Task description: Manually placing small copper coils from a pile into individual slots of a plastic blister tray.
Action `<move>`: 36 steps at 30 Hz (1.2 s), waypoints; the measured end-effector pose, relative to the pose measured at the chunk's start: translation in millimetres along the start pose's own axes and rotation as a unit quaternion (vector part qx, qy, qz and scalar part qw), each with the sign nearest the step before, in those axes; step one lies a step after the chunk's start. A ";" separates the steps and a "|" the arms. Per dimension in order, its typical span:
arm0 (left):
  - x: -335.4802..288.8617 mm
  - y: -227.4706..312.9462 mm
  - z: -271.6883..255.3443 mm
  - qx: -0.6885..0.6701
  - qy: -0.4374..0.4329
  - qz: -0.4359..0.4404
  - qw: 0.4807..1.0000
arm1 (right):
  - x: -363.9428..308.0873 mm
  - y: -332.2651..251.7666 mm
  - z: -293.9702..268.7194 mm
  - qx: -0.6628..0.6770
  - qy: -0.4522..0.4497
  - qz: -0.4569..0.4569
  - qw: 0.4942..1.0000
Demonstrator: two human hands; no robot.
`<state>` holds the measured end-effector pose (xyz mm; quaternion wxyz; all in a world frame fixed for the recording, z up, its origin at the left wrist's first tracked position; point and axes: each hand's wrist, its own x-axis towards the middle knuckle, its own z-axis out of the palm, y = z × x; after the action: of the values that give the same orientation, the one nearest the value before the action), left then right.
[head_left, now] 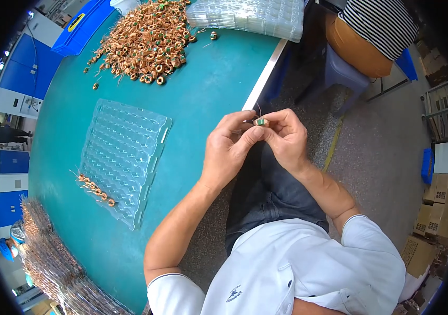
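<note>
Pinched at the fingertips of both hands, left hand (227,146) and right hand (290,137) nearly meeting, thumbs and fingers closed narrowly on one small copper-coloured ring coil (261,122) with a green patch. Held up just off the table's (198,79) right edge, above the lap, one thin wire tail sticking up. Probably light enough for fingertips alone; likely stiff at the ring, softer and springy in the wire, perhaps slick on the windings. Best gripped, judging by shape, across the ring's outer sides, clear of easily bent tails. Between the table's left and right edges, a clear moulded tray (158,149) with a short row of coils (95,190) by its near edge; toward the table's far edge, a heaped pile of coils (148,42). Hard to make out: the held coil's underside, covered by thumbs; any second tail; which hand bears the weight. Partly lost at the dark rim: a tall stack of filled trays (61,257) at the table's near left corner.
</note>
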<state>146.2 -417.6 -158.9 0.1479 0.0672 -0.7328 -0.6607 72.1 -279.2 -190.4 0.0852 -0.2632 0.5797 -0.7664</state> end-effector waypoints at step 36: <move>-7.3 3.7 -5.6 -0.024 -0.067 -0.090 0.993 | 24.5 -20.1 -13.3 -0.105 -0.134 -0.108 0.979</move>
<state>155.1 -420.4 -155.7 0.0398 0.0852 -0.7163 -0.6915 48.2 -272.4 -166.6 0.0509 -0.4319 0.6086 -0.6637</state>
